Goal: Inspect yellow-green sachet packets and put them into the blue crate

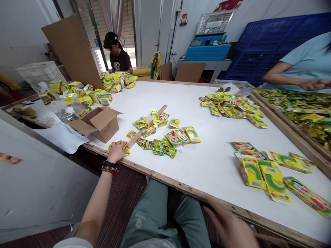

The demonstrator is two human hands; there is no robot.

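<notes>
My left hand (pixel 117 151) rests on the near edge of the white table (pixel 207 162), fingers curled over a yellow packet (pixel 126 151) beside the end of a wooden stick (pixel 146 127). Small yellow-green packets (pixel 165 134) lie scattered round the stick. My right hand (pixel 230 227) is below the table's front edge, blurred by motion, above my lap. Larger yellow-green packets (pixel 269 175) lie near the right front of the table.
An open cardboard box (pixel 99 124) stands at the table's left edge. More packets are piled at the back left (pixel 85 96) and back right (pixel 232 106). A person in black sits at the far end (pixel 117 55); another in light blue (pixel 305 65) works at the right.
</notes>
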